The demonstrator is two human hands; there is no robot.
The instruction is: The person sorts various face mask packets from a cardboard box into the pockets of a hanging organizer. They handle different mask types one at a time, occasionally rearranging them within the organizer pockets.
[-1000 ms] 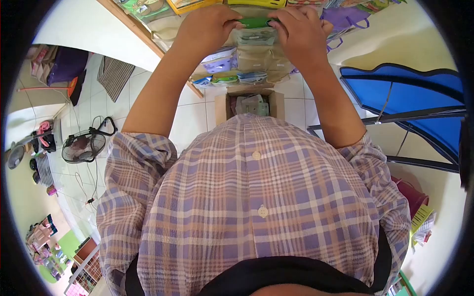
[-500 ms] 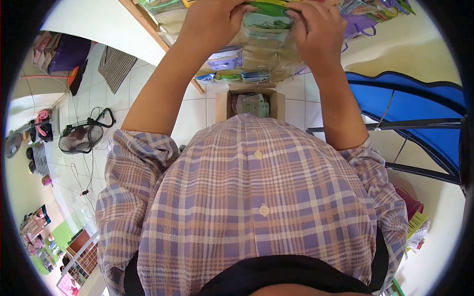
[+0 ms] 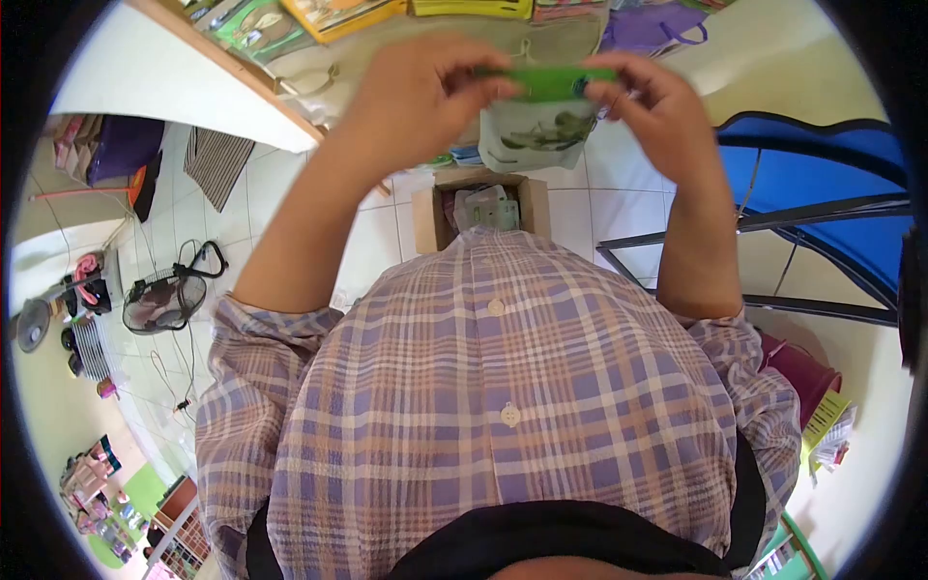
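Observation:
A clear plastic packet with a green header (image 3: 541, 140) hangs in front of me, pinched at both top corners. My left hand (image 3: 430, 92) grips the left end of its header between thumb and fingers. At the other end, the thumb and fingers of my right hand (image 3: 662, 106) are closed on the header. Green shapes show through the lower part of the packet. Both hands are somewhat blurred by motion. Below the packet an open cardboard box (image 3: 425, 224) stands on the floor, with clear and greenish packets (image 3: 493, 211) inside.
Ahead, yellow packets (image 3: 472, 8), green packets (image 3: 253, 29) and a purple bag (image 3: 652, 27) hang on a display. A blue panel on a black frame (image 3: 822, 184) leans at the right, near a maroon bucket (image 3: 807, 372). A fan (image 3: 164, 302) with cables lies on the left floor.
Both hands have come down and nearer to me with the green-topped packet, away from the other hanging packets. The view has tilted, showing more of the display's upper rows.

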